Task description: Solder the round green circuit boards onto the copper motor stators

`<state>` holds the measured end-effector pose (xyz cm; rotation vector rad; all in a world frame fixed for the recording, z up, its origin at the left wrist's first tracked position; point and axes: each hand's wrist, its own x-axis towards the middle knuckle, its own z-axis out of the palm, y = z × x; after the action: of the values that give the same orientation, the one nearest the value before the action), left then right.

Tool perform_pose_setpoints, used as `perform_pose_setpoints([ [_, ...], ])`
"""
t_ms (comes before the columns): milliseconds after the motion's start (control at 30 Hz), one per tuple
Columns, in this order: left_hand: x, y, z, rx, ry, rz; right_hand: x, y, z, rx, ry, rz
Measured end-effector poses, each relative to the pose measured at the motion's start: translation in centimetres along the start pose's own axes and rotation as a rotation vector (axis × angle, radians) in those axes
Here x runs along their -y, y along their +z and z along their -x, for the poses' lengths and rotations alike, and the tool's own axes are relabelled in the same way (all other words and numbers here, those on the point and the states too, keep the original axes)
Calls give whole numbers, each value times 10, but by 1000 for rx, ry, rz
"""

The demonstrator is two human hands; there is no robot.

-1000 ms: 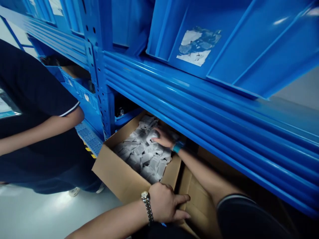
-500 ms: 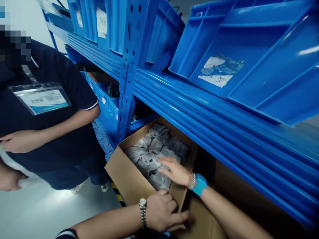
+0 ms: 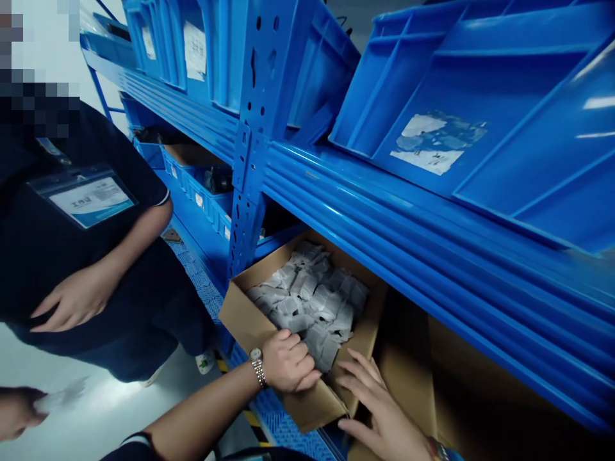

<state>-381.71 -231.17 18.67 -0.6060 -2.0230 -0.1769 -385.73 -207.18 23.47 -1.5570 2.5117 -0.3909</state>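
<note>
An open cardboard box point(image 3: 257, 320) sits tilted on the lower shelf, filled with several small parts wrapped in whitish packaging point(image 3: 307, 301). My left hand point(image 3: 291, 362), with a metal watch at the wrist, is closed over the near wall of the box, fingers curled round its edge. My right hand point(image 3: 372, 397) is at the box's near right corner, its fingers apart and holding nothing. Whether its fingertips touch the cardboard I cannot tell.
Blue bins point(image 3: 480, 121) stand on the shelf above, behind a blue shelf beam point(image 3: 384, 211). A blue upright post point(image 3: 250, 166) rises beside the box. At left stands a person in a dark shirt point(image 3: 96, 250); a hand point(image 3: 16, 410) at lower left holds something clear and blurred.
My right hand has left the wrapped parts and drawn back to the near right corner of the box. My left hand has shifted left and up onto its near wall.
</note>
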Motion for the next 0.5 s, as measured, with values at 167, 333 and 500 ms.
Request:
perform_pose_setpoints([
  [167,11,17,-7,-10,48,25,-13,7,-8,-27,20,10],
  [333,15,27,-11,14,45,45,-19,0,-18,-57,33,27],
  [500,9,7,-9,199,-23,85,10,-9,-7,-112,208,193],
])
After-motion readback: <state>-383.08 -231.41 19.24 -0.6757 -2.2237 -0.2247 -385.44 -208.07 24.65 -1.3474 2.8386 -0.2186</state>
